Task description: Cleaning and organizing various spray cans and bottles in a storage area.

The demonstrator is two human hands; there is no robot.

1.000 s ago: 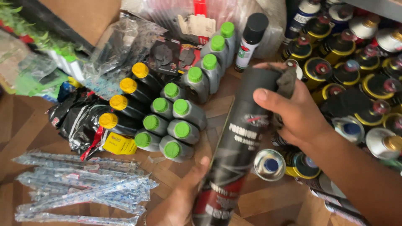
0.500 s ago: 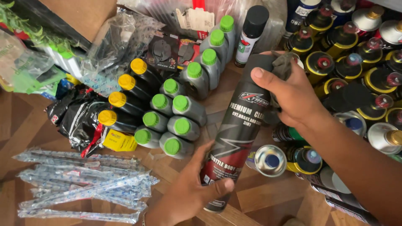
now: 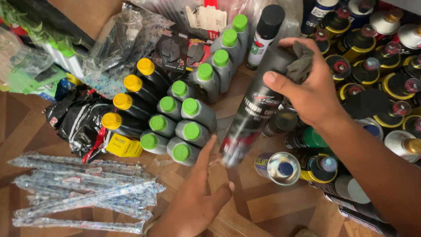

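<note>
Soft, even daylight fills the scene, moderately bright, with only faint shadows on the wooden floor (image 3: 272, 206). Small glare spots shine on the metal can tops (image 3: 285, 167) at right and on the clear plastic packets (image 3: 83, 197). The lower end of the tall black spray can (image 3: 252, 118) is motion-blurred; the rest is fairly sharp.

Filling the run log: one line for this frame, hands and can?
right hand: grip on black spray can top, grey rag | left hand: open, off can base | can: tilted, motion-blurred | beside: green-capped bottles
</note>
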